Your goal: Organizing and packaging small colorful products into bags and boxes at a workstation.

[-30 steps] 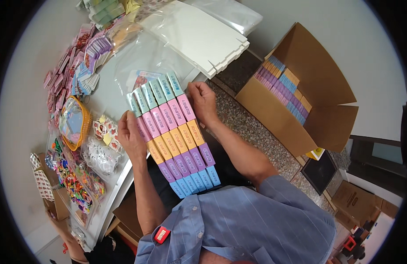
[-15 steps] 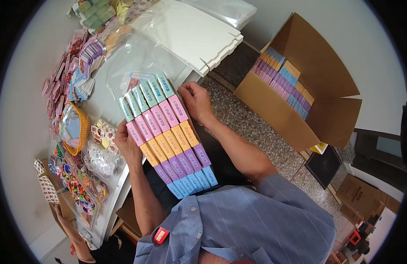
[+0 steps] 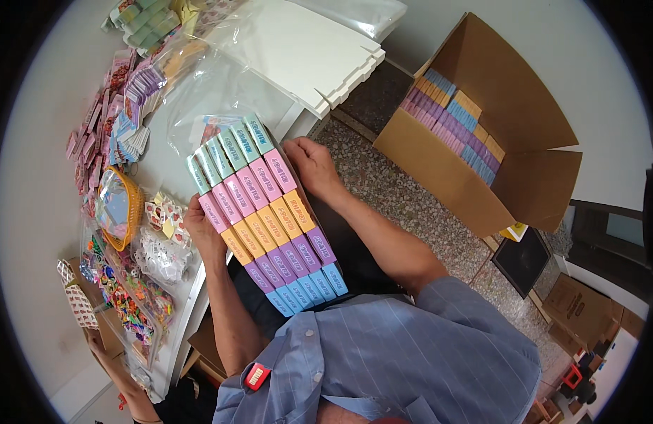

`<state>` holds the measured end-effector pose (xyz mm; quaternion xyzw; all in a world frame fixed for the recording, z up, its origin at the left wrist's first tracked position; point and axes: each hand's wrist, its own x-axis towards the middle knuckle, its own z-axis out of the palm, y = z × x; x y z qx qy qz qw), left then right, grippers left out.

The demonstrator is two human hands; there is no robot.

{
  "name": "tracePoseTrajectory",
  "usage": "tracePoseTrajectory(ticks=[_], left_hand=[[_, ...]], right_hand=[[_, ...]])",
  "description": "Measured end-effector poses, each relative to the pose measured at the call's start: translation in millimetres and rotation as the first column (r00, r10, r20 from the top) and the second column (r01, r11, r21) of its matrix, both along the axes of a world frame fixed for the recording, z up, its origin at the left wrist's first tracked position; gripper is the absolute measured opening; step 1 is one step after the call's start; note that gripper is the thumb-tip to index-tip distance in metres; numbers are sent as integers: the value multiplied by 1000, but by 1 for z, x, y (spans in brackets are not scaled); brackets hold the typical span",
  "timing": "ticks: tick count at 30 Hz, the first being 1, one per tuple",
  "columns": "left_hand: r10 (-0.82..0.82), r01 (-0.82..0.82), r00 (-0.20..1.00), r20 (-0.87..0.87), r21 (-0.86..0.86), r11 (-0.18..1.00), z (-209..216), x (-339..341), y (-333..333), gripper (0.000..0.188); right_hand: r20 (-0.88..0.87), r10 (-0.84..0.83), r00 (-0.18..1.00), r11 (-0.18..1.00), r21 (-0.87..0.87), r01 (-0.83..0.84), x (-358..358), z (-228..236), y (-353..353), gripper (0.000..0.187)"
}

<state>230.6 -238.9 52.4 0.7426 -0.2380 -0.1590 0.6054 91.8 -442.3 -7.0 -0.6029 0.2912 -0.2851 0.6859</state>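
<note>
A block of small boxes is held at a tilt over my lap, beside the table edge. Its rows run from pale green at the far end through pink, orange and purple to blue nearest me. My left hand grips its left side, the fingers partly hidden beneath. At the upper right side, my right hand is closed with curled fingers against the edge. Clear plastic film lies around the far end of the block; how it joins the boxes I cannot tell.
White flat panels are stacked on the table. Pink packets, a yellow basket and bagged colourful small pieces lie left. A person's forearm reaches in there. Right, an open carton on the floor contains similar boxes.
The block and both hands keep nearly the same pose, with only a slight shift left in the picture. The view itself has moved a little.
</note>
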Motion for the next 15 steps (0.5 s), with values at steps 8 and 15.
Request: tracePoseTrajectory(ticks=[8, 15], left_hand=[[5, -4, 998, -55, 14, 1000, 2, -6, -1, 14], [29, -28, 998, -64, 5, 1000, 6, -9, -4, 13]], right_hand=[[146, 11, 989, 942, 331, -59, -5, 11, 1, 36], [102, 50, 994, 999, 3, -51, -4, -1, 6, 38]])
